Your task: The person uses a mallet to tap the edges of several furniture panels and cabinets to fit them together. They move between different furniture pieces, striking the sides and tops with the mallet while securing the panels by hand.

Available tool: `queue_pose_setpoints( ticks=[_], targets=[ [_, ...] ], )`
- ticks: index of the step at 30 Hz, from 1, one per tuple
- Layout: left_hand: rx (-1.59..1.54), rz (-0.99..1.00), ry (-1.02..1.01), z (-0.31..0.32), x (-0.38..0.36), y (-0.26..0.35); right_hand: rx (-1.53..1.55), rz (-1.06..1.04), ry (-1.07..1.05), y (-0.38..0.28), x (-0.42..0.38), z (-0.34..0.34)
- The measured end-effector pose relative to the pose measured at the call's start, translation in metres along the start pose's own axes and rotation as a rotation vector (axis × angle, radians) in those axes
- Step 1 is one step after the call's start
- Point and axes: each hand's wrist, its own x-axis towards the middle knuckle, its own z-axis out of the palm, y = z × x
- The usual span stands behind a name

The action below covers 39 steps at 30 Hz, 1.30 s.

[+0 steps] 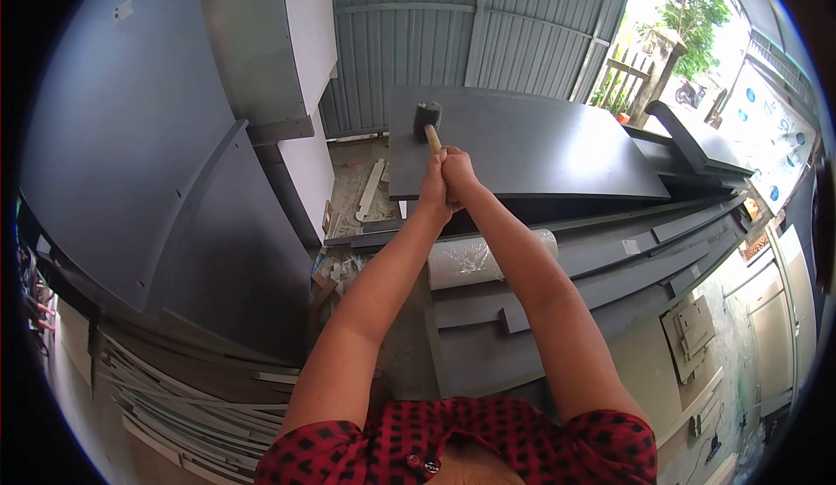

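Black rubber topped the mallet (427,117) that we raised over the dark board (522,145); our left hand (433,191) and right hand (458,171) clenched its wooden handle together, stacked close, likely for a firmer, steadier swing.

A black rubber mallet with a wooden handle (428,123) stands raised near the top middle, head up.

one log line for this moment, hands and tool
left hand: grips mallet handle | right hand: grips same handle | mallet head: above dark panel
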Motion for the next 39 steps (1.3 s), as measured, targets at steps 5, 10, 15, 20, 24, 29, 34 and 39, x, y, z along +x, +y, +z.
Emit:
queue_pose_setpoints(
  ticks=[5, 10, 15, 20, 24, 29, 34, 39],
  targets=[
    [0.037, -0.016, 0.026, 0.014, -0.018, 0.006, 0.212, 0.054, -0.096, 0.019, 0.017, 0.003],
    [0.018, -0.023, -0.042, 0.011, -0.012, -0.011, 0.043, 0.009, -0.037, 0.013, -0.002, -0.012],
    [0.475, -0.09, -0.019, 0.007, -0.031, 0.006, 0.161, 0.017, -0.037, -0.001, -0.025, -0.069],
    [1.981, 0.654, 0.247, -0.023, -0.029, 0.018, 0.384, -0.018, 0.049, -0.017, -0.059, -0.158],
    [2.22, 0.66, 0.26, -0.037, -0.028, 0.003, 0.286, 0.051, 0.141, 0.005, -0.07, -0.226],
    [2.305, 0.503, 0.221, -0.017, -0.029, 0.003, 0.164, 0.059, 0.324, 0.06, -0.077, -0.287],
    [2.411, 0.473, 0.203, -0.011, -0.025, 0.003, 0.152, 0.099, 0.359, 0.091, -0.081, -0.317],
    [2.387, 0.367, 0.15, -0.008, -0.018, 0.008, 0.211, 0.127, 0.365, 0.112, -0.077, -0.33]
  ],
)
